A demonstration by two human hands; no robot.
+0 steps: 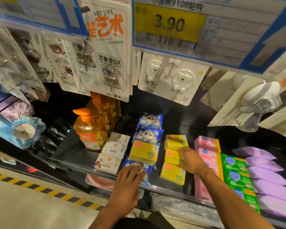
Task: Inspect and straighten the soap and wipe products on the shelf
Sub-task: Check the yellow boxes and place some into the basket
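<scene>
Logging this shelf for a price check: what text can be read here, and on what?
"3.90": yellow price tag.
"ART LIFE", "万事皆OK": hanging hook card.
"30": bear hook card.
"35": yellow soap packs.
"超能": green soap packs and pink soap packs.
Too blurred: barcode digits, small print on the white wipe packs.

You get one wide-angle view, worn on your head, facing forward and down at the shelf [73,156] from close range, with your left grip [130,176] and right grip [191,161] reaching in from the bottom edge. The price strip [169,23] sits blurred, very near the lens, high above both grips; the floor [31,199] shows left of the left grip.
</scene>
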